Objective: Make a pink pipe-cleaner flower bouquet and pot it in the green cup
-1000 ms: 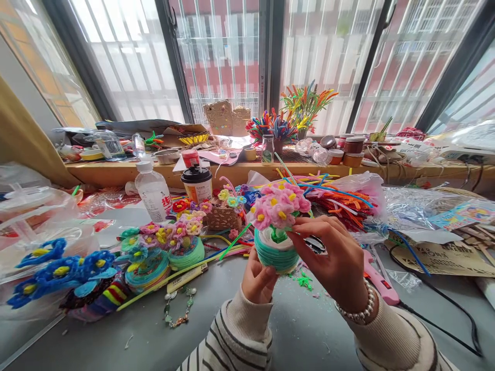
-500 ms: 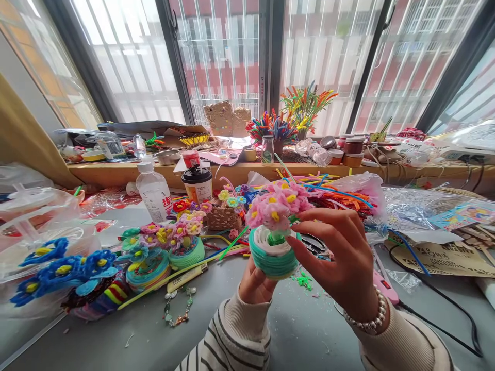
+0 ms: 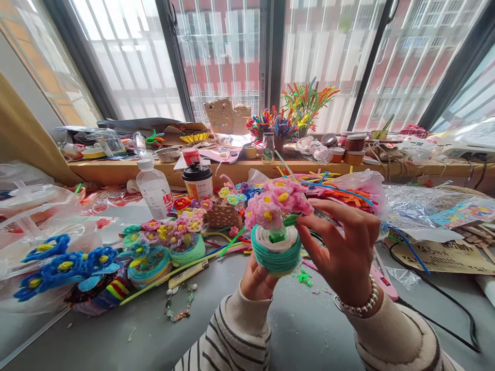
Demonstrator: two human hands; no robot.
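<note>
My left hand (image 3: 257, 278) holds a small round pot (image 3: 277, 257) wound in teal and white from below. Out of its white top rises a bunch of pink fuzzy flowers (image 3: 273, 203) with yellow centres. Thumb and index finger of my right hand (image 3: 342, 247) pinch a green leaf (image 3: 291, 220) at the right underside of the flowers. Left of the pot stand similar finished-looking pots, one with pink and yellow flowers (image 3: 187, 226) and one with blue flowers (image 3: 65, 265).
A clear bottle (image 3: 153, 190) and a lidded paper cup (image 3: 197, 183) stand behind the pots. A bracelet (image 3: 180, 304) lies on the grey table (image 3: 154, 340). At right are a pink tool (image 3: 384, 282) with a black cord, and plastic bags. Colourful stems (image 3: 344, 198) lie behind my right hand.
The right hand's thumb and index finger have come together on the leaf, which shows more clearly now. The pot and flowers have turned and tilted slightly.
</note>
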